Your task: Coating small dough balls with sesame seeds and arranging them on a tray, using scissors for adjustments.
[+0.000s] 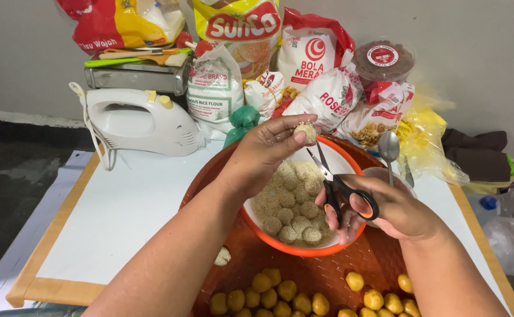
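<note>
A white hand mixer (136, 120) lies at the back left of the white bench (122, 211), with bags of flour (214, 88) and other packets lined up behind it along the wall. Right of the mixer, the left hand (263, 154) is raised over an orange bowl (295, 249); its grip is pinched shut on one crumb-coated ball (307, 132) between the fingertips. More coated balls lie in crumbs inside the bowl, which stands on a round brown tray (304, 276). Plain yellow balls (271, 293) sit along the tray's near edge. Further right, the right hand (386, 208) has its grip through the black handles of scissors (339, 188), blades nearly closed and pointing toward the held ball. A metal spoon (388, 147) stands just behind that hand.
</note>
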